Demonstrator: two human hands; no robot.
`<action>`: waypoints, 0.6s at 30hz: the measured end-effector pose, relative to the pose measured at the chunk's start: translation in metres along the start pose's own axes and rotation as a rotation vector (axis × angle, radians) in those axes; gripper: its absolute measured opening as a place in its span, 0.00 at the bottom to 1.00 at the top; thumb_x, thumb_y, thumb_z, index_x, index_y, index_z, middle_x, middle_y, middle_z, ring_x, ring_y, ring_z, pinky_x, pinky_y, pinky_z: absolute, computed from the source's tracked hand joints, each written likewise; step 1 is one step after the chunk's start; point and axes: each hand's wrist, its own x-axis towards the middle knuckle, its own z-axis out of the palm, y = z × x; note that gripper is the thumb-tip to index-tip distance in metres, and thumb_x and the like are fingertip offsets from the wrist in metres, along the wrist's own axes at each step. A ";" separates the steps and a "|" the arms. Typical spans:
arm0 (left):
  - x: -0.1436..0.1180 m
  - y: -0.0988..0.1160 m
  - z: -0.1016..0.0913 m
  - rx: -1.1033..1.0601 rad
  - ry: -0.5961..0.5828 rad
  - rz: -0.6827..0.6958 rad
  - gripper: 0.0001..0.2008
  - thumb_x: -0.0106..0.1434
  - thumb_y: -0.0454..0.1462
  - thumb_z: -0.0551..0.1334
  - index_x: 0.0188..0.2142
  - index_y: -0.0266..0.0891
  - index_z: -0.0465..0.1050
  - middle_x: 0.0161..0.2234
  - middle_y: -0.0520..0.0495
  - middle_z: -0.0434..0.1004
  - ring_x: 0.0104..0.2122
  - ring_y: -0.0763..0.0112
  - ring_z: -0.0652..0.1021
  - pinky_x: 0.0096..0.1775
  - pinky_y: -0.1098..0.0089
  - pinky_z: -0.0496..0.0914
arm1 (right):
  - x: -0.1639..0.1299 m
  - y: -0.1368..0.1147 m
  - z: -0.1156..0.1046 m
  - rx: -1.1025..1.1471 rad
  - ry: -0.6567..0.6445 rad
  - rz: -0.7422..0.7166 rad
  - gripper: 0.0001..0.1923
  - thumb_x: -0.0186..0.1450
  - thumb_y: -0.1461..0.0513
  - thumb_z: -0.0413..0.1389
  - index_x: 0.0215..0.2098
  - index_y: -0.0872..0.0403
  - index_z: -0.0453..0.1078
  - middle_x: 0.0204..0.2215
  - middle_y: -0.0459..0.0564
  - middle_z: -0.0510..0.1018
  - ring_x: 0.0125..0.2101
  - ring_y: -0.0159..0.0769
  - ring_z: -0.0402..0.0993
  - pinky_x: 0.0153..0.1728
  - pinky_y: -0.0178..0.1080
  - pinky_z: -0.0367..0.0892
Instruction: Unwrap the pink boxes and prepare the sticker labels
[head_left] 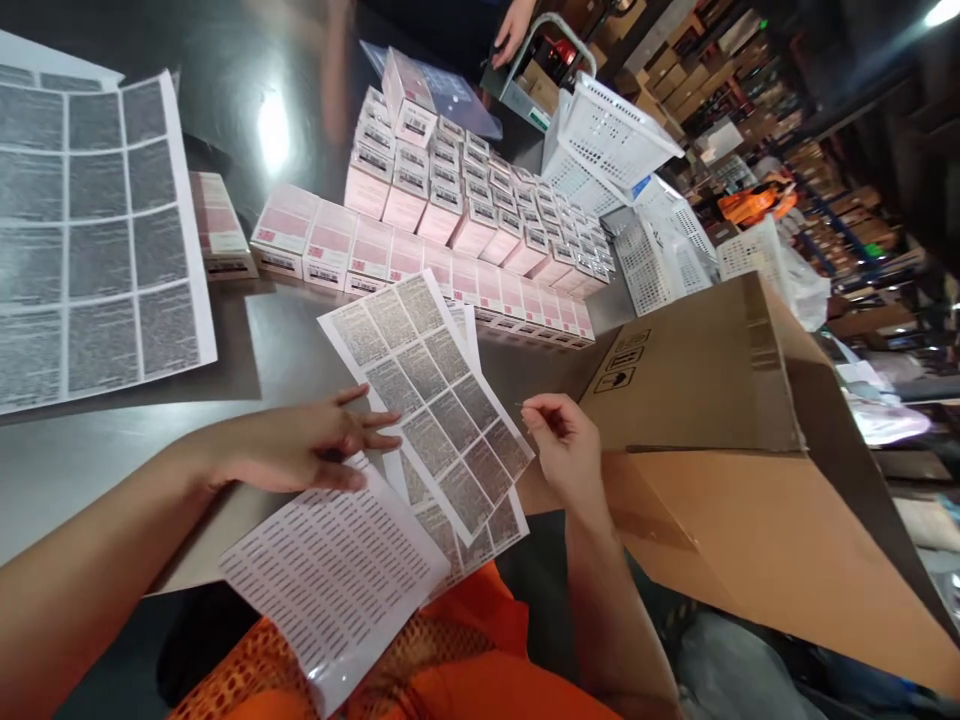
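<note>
My left hand (322, 445) lies spread over the papers, its thumb on a white sheet of small printed labels (337, 560) and its fingertips at the edge of a sheet of larger grey-printed labels (427, 400). The small-label sheet hangs over the table's front edge toward my orange clothing. More label sheets (499, 525) lie partly hidden underneath. To the right of the grey-printed sheet, my right hand (562, 445) is held in a pinch. A thin sliver sticks out from its fingertips, too small to name.
A row of pink-and-white boxes (367, 250) runs behind the sheets, with stacked boxes (442, 205) beyond. An open cardboard carton (697, 380) stands on the right. White baskets (615, 130) sit farther back. Large label sheets (97, 230) are at left. Another person's hand (514, 30) shows at the top.
</note>
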 end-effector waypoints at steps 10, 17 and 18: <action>-0.001 -0.014 0.002 0.042 -0.014 0.014 0.17 0.70 0.51 0.57 0.35 0.45 0.76 0.67 0.56 0.61 0.71 0.69 0.50 0.68 0.69 0.26 | 0.033 0.040 0.002 0.041 -0.553 0.072 0.15 0.63 0.59 0.59 0.44 0.48 0.58 0.30 0.41 0.72 0.29 0.32 0.68 0.33 0.36 0.63; -0.001 -0.008 0.000 0.046 -0.005 0.010 0.16 0.70 0.49 0.57 0.35 0.43 0.78 0.66 0.54 0.64 0.71 0.63 0.52 0.69 0.62 0.28 | 0.022 0.026 0.003 0.043 -0.296 0.168 0.10 0.65 0.54 0.58 0.35 0.53 0.71 0.27 0.44 0.72 0.27 0.32 0.66 0.28 0.35 0.61; -0.001 -0.007 -0.001 0.049 -0.009 -0.001 0.17 0.70 0.50 0.57 0.35 0.43 0.78 0.66 0.55 0.64 0.71 0.63 0.52 0.69 0.62 0.28 | 0.020 0.023 0.004 0.052 -0.259 0.178 0.10 0.64 0.54 0.59 0.33 0.53 0.71 0.26 0.44 0.71 0.26 0.31 0.65 0.28 0.35 0.60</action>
